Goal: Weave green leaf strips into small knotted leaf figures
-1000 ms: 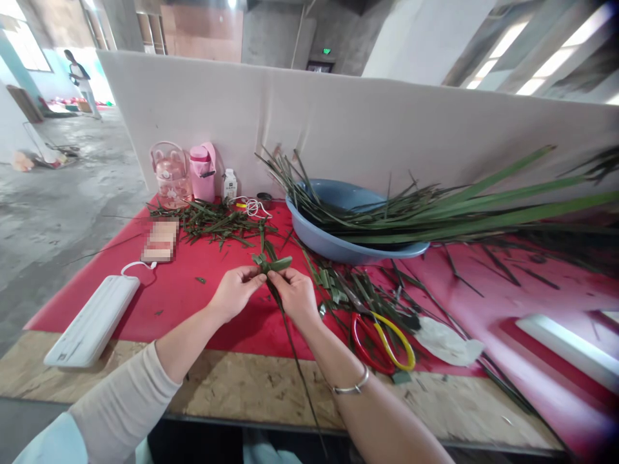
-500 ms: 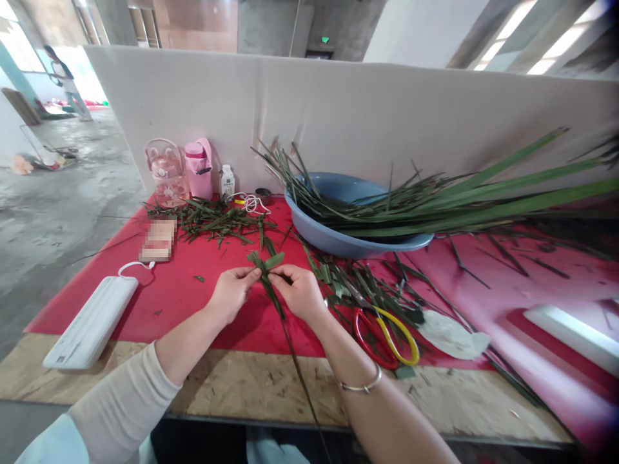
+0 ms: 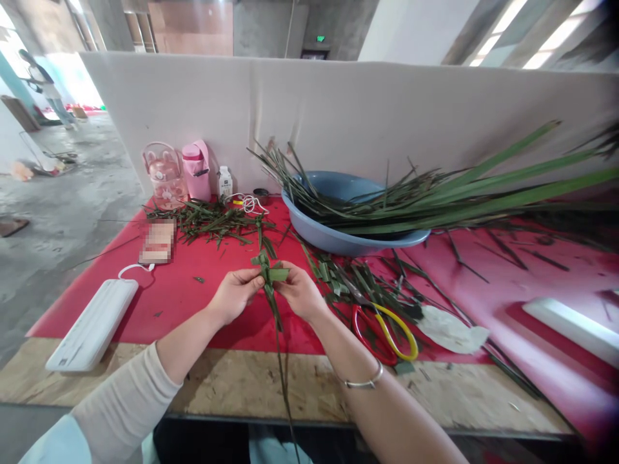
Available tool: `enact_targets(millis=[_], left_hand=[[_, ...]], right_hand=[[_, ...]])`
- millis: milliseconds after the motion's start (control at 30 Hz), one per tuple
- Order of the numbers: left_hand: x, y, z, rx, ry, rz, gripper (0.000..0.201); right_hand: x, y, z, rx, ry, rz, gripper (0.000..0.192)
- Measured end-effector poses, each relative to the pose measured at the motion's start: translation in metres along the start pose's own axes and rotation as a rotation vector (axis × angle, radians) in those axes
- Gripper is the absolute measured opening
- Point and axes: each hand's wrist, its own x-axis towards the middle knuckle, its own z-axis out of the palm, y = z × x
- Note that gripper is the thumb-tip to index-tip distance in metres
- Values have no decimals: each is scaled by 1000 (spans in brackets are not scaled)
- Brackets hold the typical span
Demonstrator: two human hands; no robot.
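Both hands meet above the red mat near the front of the tabletop. The left hand and the right hand are each pinched shut on the folded palm-leaf weave, thumbs and fingertips pressing its green strips from either side. A long loose strip hangs from the weave, down past the tabletop's edge.

No writing can be read: the small white bottle by the pink flask bears a label too small to make out, and the card on the mat is blurred.

To the right of the hands lie red-and-yellow scissors among cut leaf scraps, with a blue basin of long leaves behind. A white power bank rests at the left, partly on the mat.

Compared with half a second ago, the weave's short end now points right, lying flat between the fingertips, where before it angled up; the hands have risen slightly and the hanging strip drops more steeply.
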Motion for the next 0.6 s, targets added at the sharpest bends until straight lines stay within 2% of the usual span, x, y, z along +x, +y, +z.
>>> enact_targets(millis=[100, 200, 300, 367, 400, 467, 533, 600], left_hand=[[-1, -2, -1, 37, -53, 18, 47], [-1, -2, -1, 87, -65, 56, 43], [-1, -1, 0, 170, 27, 196, 32], [0, -1, 0, 248, 117, 346, 22], [1, -2, -1, 292, 156, 409, 17], [3, -3, -3, 376, 215, 490, 11], [4, -4, -6, 426, 239, 519, 9], [4, -5, -6, 446, 230, 501, 9]], right_hand=[[0, 2, 0, -13, 40, -20, 21], [0, 7, 0, -116, 135, -105, 36], [0, 9, 1, -330, 324, -199, 51], [-2, 6, 4, -503, 444, -194, 43], [-3, 4, 5, -564, 453, -170, 34], [-5, 0, 9, -589, 373, -113, 15], [-7, -1, 11, -514, 264, -73, 13], [-6, 0, 11, -439, 234, -53, 15]])
